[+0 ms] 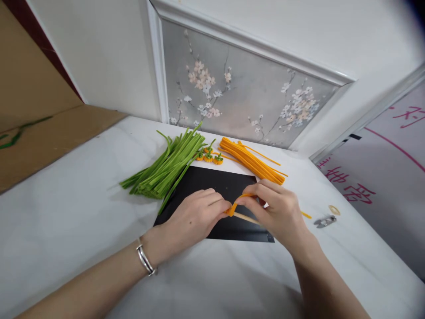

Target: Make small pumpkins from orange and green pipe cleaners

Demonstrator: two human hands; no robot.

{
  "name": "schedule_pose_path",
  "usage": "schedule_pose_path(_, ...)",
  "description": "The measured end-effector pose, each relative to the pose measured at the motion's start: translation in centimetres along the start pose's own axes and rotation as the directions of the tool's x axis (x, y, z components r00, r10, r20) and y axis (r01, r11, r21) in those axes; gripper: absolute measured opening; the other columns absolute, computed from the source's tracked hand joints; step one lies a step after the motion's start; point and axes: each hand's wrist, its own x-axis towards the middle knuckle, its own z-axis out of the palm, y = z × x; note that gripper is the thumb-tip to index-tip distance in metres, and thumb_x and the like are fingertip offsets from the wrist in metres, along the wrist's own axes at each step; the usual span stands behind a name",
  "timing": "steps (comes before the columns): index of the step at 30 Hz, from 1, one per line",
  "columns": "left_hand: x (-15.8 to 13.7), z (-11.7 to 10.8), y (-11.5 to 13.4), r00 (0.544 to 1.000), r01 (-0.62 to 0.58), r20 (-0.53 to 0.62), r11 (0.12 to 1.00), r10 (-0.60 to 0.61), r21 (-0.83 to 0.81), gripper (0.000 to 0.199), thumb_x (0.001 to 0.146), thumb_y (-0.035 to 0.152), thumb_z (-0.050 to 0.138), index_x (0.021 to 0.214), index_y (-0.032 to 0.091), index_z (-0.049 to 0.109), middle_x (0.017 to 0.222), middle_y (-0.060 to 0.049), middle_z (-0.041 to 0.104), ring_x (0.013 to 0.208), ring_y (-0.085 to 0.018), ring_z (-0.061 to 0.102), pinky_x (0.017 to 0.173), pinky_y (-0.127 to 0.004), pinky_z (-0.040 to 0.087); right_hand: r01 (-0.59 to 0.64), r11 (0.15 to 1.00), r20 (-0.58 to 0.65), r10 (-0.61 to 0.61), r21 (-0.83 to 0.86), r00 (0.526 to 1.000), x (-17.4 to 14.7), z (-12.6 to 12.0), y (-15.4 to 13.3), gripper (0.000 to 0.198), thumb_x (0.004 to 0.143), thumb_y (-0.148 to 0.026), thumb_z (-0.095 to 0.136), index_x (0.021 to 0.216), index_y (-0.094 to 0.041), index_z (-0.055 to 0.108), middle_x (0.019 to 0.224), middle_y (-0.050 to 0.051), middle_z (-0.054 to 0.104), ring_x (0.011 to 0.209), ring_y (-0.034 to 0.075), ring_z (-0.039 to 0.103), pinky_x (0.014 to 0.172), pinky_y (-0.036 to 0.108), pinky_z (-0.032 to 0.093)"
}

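Note:
Above the black mat (229,230), my left hand (197,212) is closed, its fingertips pinching an orange pipe cleaner (233,207) where it loops round a thin wooden stick (245,217). Between the thumb and forefinger of my right hand (277,210), the pipe cleaner's upper length is gripped and bent upward. The stick runs from the loop toward the right palm, where its far end is hidden. Another orange piece (306,215) sticks out to the right, beyond the right hand.
Behind the mat lie a green pipe cleaner bundle (168,168), an orange bundle (252,159) and several small orange pieces with green tops (208,157). Small metal snips (325,221) and a rubber band (334,210) are at right. A framed floral panel (239,88) stands behind the white table (66,221).

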Motion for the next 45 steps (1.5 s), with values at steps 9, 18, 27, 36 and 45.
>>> schedule_pose_path(9,0.0,-0.3,0.6,0.997,0.004,-0.083,0.998,-0.008,-0.057,0.017,0.095,0.015,0.043,0.103,0.016,0.058,0.076,-0.002,0.060,0.070,-0.016,0.053,0.064,-0.027,0.046,-0.223,0.950,0.194,0.182,0.219,0.964,0.6,0.1,1.8,0.024,0.087,-0.041,0.061,0.080,-0.019,0.069,0.074,0.002,0.067,0.061,0.013,0.056,0.057,0.024,0.042)
schedule_pose_path(18,-0.2,0.0,-0.6,0.974,0.079,-0.210,0.996,-0.085,-0.036,0.029,0.093,0.012,0.046,0.120,0.017,0.057,0.086,-0.005,0.068,0.076,-0.016,0.060,0.067,-0.027,0.051,-0.200,0.960,0.399,0.108,0.196,0.911,-0.1,2.7,2.1,0.033,0.095,-0.033,0.045,0.066,-0.019,0.057,0.058,-0.003,0.048,0.053,0.010,0.040,0.052,0.023,0.032)
schedule_pose_path(27,-0.6,0.3,-2.2,0.976,0.199,-0.110,0.972,-0.187,0.122,0.021,0.093,0.013,0.046,0.097,0.021,0.065,0.080,-0.001,0.068,0.073,-0.017,0.060,0.067,-0.029,0.048,-0.059,0.996,0.579,0.008,0.070,0.815,-0.8,3.3,-1.1,0.029,0.092,-0.029,0.054,0.065,-0.019,0.052,0.061,-0.003,0.055,0.056,0.011,0.049,0.057,0.023,0.033)
schedule_pose_path(36,-0.7,0.3,-2.5,0.945,0.319,0.061,0.946,-0.322,0.058,0.023,0.089,0.011,0.050,0.098,0.025,0.066,0.080,0.001,0.067,0.071,-0.016,0.062,0.061,-0.025,0.042,0.002,0.999,0.437,0.015,-0.038,0.899,-0.4,0.9,-1.3,0.017,0.094,-0.033,0.053,0.094,-0.022,0.066,0.081,0.002,0.069,0.068,0.016,0.064,0.061,0.025,0.041)
schedule_pose_path(45,-0.5,0.0,-2.2,0.949,0.316,0.044,0.944,-0.313,-0.098,0.026,0.086,0.011,0.051,0.097,0.025,0.070,0.078,0.001,0.069,0.069,-0.014,0.062,0.063,-0.024,0.041,-0.241,0.955,0.379,0.289,-0.171,0.879,-0.1,1.0,-0.4,0.027,0.096,-0.039,0.044,0.116,-0.026,0.058,0.069,-0.001,0.069,0.059,0.018,0.064,0.053,0.025,0.037)
